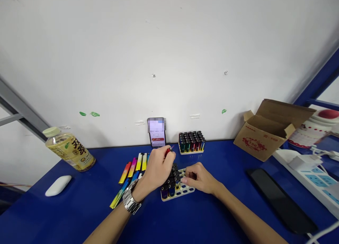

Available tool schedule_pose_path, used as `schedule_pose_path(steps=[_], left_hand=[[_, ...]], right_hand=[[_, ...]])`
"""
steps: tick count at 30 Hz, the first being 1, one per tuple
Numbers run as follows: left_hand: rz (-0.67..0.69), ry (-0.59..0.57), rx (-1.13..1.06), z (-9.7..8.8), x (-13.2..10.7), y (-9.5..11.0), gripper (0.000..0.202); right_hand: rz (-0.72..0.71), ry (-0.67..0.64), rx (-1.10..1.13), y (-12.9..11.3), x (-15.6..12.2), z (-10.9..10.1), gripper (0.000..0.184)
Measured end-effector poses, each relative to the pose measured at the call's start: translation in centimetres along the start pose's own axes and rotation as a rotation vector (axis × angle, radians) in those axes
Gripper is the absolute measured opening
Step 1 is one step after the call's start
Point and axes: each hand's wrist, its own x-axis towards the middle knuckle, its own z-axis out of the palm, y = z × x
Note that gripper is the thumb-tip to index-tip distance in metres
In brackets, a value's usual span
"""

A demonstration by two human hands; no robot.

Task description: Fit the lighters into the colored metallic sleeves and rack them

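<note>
My left hand (159,168), with a metal watch on its wrist, is closed on a lighter (167,151) whose red part shows between thumb and fingers. It hovers over the back left of a white tray (185,191) with round holes. Dark-topped lighters (171,191) stand upright in the tray's left part, some hidden by that hand. On the tray's right side my right hand (200,179) has curled fingers, its thumb tip beside a clear-and-yellow lighter (178,184). Whether it grips anything is hidden. Several colourful lighters (132,168) lie left of my left hand.
Behind stands a full lighter tray (191,152). A phone (157,134) leans on the wall. At left are a tea bottle (70,150) and white case (58,185); at right a cardboard box (261,136), black phone (280,198) and power strip (315,180).
</note>
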Motion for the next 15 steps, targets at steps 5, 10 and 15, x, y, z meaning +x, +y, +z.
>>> schedule_pose_path(steps=[5,10,15], left_hand=[[-0.001,0.006,0.031,0.2,0.0,0.3,0.027],[-0.019,-0.067,0.138,0.4,-0.8,1.3,0.034],[0.035,-0.224,0.133,0.3,-1.8,2.0,0.030]], right_hand=[[-0.014,0.075,0.058,0.0,0.1,0.0,0.037],[-0.149,0.387,0.137,-1.1,0.4,0.4,0.018],[-0.302,0.589,0.086,-3.0,0.7,1.7,0.017]])
